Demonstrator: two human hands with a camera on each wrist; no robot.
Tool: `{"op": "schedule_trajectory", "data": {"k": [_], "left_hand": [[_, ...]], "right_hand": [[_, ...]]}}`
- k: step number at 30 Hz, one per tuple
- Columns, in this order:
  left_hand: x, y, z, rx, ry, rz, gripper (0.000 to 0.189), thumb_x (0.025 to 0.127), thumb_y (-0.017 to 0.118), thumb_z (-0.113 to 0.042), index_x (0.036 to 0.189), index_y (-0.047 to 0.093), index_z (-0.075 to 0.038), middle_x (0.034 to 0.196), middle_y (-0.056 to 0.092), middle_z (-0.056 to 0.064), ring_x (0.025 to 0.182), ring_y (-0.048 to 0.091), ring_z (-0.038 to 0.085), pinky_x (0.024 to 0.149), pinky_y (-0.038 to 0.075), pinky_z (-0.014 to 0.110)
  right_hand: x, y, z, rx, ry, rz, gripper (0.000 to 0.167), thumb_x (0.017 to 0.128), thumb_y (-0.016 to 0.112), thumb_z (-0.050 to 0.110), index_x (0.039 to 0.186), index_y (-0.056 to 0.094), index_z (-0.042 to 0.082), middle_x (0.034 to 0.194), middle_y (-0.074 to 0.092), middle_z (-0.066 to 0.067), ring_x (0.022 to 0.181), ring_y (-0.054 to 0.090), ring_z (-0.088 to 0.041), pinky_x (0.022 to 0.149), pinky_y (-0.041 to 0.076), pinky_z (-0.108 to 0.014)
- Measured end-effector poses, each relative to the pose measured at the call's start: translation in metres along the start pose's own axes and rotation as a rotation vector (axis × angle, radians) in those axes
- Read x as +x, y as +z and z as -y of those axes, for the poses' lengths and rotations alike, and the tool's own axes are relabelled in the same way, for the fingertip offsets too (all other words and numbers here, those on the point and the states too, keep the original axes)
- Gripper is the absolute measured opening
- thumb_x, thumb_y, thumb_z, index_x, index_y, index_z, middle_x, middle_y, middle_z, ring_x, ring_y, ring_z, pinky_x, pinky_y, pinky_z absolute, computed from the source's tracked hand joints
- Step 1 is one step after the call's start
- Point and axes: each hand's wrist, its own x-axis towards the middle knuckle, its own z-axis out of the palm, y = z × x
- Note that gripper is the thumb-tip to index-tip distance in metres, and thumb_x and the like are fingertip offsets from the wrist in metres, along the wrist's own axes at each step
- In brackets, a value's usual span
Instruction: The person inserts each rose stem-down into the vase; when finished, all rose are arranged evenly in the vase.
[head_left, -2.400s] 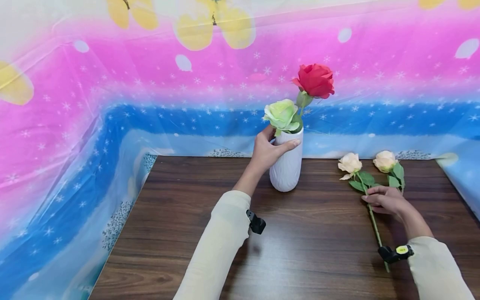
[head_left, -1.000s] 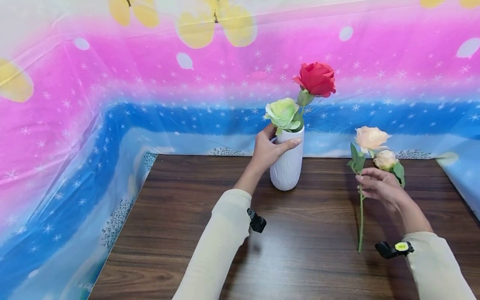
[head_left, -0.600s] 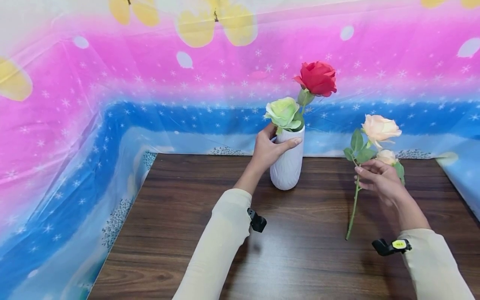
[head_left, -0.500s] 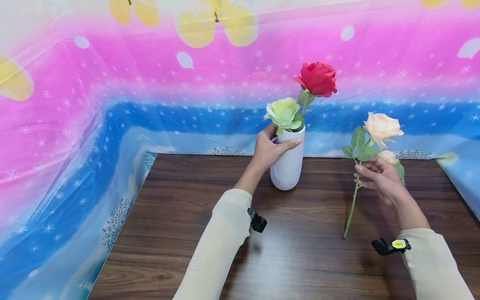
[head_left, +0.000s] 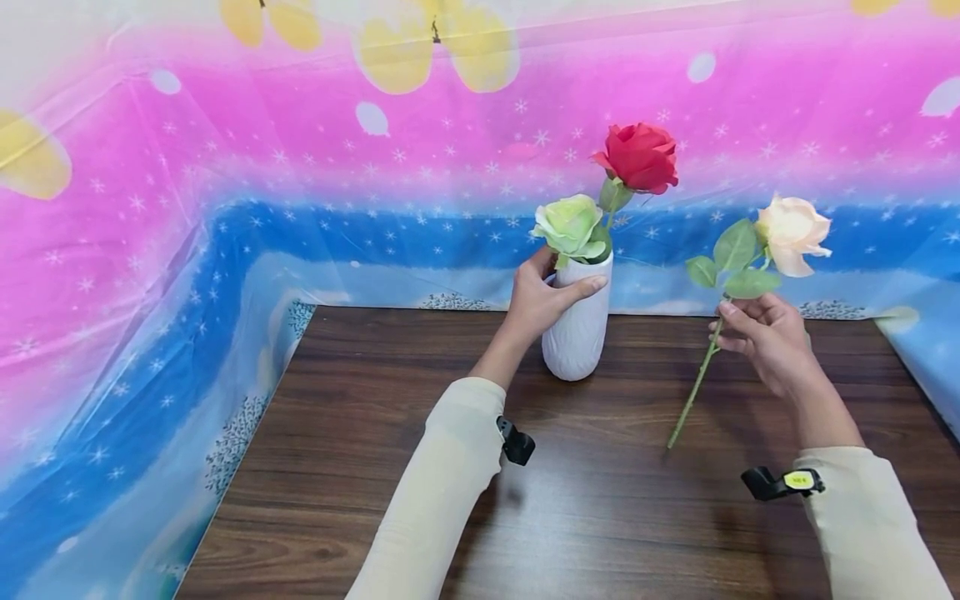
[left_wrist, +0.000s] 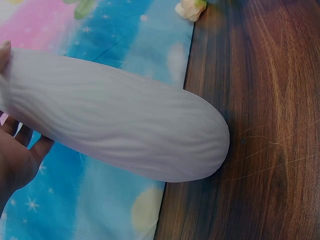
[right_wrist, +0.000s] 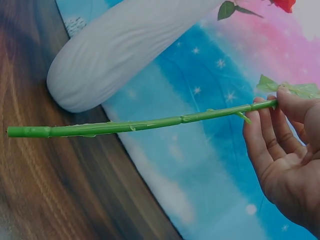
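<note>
A white ribbed vase (head_left: 576,329) stands upright near the table's back edge, holding a pale green rose (head_left: 570,227) and a taller red rose (head_left: 640,158). Around the vase's upper part curls my left hand (head_left: 540,298), thumb across the front. My right hand (head_left: 776,346) pinches the stem of a peach rose (head_left: 793,235) just under its leaves, to the right of the vase. The stem (right_wrist: 135,125) slants in the air, its cut end down and toward the left. Another peach rose (left_wrist: 191,9) shows at the table's edge in the left wrist view; in the head view my right hand hides it.
The dark wood table (head_left: 360,467) ends at a patterned cloth backdrop (head_left: 420,183) close behind the vase. More cloth hangs along the left side. Each sleeve cuff carries a small black camera (head_left: 516,442).
My right hand has lifted the peach rose from the table and raised it, and its stem has swung so the lower end points left. The left hand and vase have stayed put.
</note>
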Motion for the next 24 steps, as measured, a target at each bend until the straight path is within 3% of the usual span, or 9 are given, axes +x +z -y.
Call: {"op": "schedule_trajectory", "data": {"k": [9,14,20,24], "left_hand": [[0.0,0.0,0.0,-0.003,-0.005,0.003,0.058,0.085,0.083,-0.026,0.137,0.059,-0.014,0.132,0.067,0.011,0.122,0.064,0.023,0.103,0.056,0.041],[-0.001,0.0,-0.001,-0.002,-0.002,-0.004,0.057,0.086,0.083,-0.024,0.136,0.059,-0.014,0.132,0.067,0.012,0.122,0.065,0.023,0.103,0.056,0.039],[0.0,0.001,-0.002,-0.002,0.001,-0.003,0.058,0.085,0.083,-0.024,0.137,0.059,-0.014,0.132,0.067,0.012,0.122,0.065,0.023,0.103,0.056,0.04],[0.0,0.001,-0.002,-0.007,0.004,-0.007,0.058,0.085,0.083,-0.024,0.136,0.059,-0.014,0.132,0.067,0.011,0.121,0.065,0.023,0.102,0.057,0.04]], "right_hand": [[0.001,0.012,0.016,0.07,-0.079,0.031,0.015,0.101,0.057,0.002,0.113,0.066,0.006,0.096,0.072,-0.001,0.083,0.074,-0.011,0.07,0.062,-0.023],[0.007,0.02,0.026,0.053,-0.123,0.045,0.016,0.102,0.055,0.001,0.113,0.066,0.006,0.095,0.074,0.0,0.085,0.073,-0.01,0.07,0.062,-0.023],[0.014,0.037,0.045,0.022,-0.203,0.02,0.015,0.1,0.057,-0.001,0.113,0.063,0.005,0.094,0.074,-0.001,0.084,0.072,-0.011,0.068,0.063,-0.025],[0.019,0.05,0.06,0.07,-0.261,0.025,0.014,0.1,0.058,-0.001,0.112,0.064,0.0,0.093,0.075,-0.004,0.084,0.073,-0.013,0.069,0.063,-0.028]]}}
